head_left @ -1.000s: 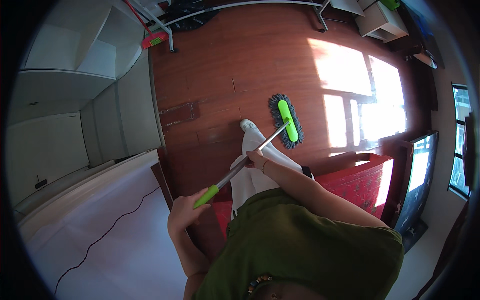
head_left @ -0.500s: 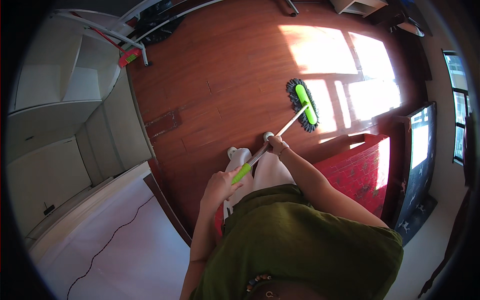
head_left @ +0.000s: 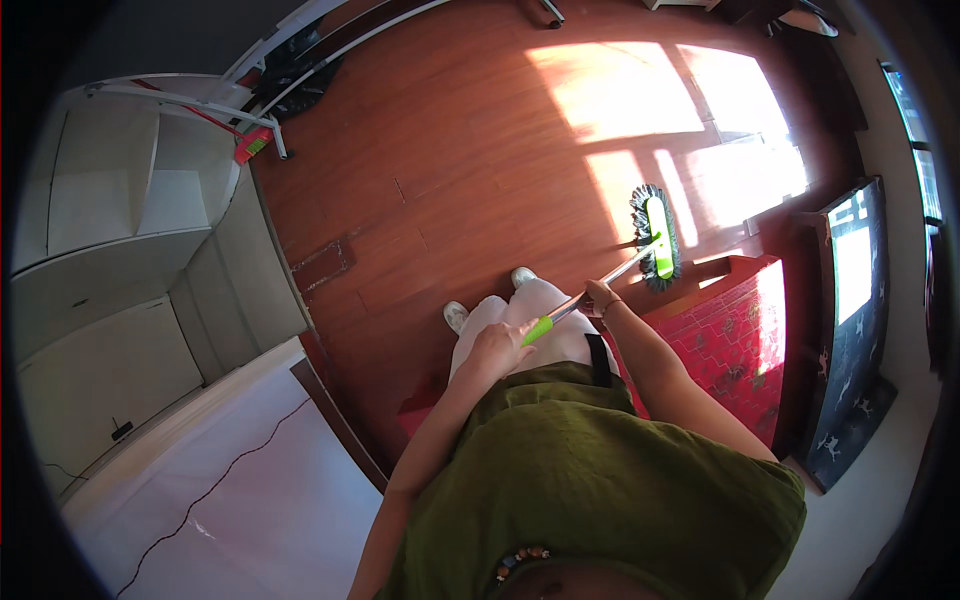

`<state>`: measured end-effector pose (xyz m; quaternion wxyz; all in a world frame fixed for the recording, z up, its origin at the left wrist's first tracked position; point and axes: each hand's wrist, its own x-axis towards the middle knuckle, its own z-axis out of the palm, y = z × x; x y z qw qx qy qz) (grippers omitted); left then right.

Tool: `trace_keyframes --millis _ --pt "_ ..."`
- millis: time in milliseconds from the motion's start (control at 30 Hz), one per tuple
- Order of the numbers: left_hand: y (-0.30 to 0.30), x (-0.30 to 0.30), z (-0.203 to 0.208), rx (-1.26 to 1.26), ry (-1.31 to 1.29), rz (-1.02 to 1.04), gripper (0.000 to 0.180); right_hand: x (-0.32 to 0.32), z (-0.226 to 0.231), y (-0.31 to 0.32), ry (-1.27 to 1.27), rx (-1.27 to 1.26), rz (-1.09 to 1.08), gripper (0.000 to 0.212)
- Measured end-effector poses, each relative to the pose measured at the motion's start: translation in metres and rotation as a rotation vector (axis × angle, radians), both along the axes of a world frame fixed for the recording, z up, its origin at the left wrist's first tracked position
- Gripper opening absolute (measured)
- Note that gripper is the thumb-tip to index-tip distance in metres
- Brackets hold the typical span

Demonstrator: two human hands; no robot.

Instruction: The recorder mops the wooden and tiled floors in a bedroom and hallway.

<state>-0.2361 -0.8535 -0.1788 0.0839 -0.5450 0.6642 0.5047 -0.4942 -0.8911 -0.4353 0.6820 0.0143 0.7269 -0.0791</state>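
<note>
A mop [head_left: 657, 237] with a bright green oval head and dark grey fringe lies flat on the reddish-brown wood floor [head_left: 450, 150], at the edge of the sunlit patches. Its pole slants back toward my waist. My left hand [head_left: 499, 347] is closed round the green grip at the pole's near end. Farther along the metal pole, my right hand [head_left: 599, 298] is wrapped round it. Both hands are in front of my thighs, and some of the fingers are hidden behind the pole.
A red patterned box-like piece [head_left: 720, 340] stands close on my right, with a dark patterned panel [head_left: 850, 320] beyond it. To the left are white shelving [head_left: 130, 190] and a white-covered surface [head_left: 240, 480]. A red broom [head_left: 254, 145] leans near a white metal frame [head_left: 280, 140] at the far left.
The mop head has slid right and slightly nearer, toward the red piece. Both hands have shifted right with the pole. My view and feet have moved a little too.
</note>
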Motion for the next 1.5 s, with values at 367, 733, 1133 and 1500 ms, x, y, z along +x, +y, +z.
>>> trace_keyframes --millis 367,733,1133,1500 --pt "0.015 0.082 0.11 -0.254 -0.307 0.181 0.035 0.14 0.035 -0.008 -0.549 0.26 -0.354 0.011" --pt "0.076 0.056 0.092 -0.089 -0.335 0.648 0.041 0.245 0.061 -0.061 -0.585 -0.19 0.396 0.007" --pt "0.112 0.069 0.06 -0.198 -0.427 0.627 0.051 0.28 0.074 -0.04 -0.404 -0.231 0.721 0.011" --pt "0.12 0.107 0.201 0.236 -0.296 0.844 0.056 0.236 0.016 0.008 -0.665 0.242 0.586 0.017"
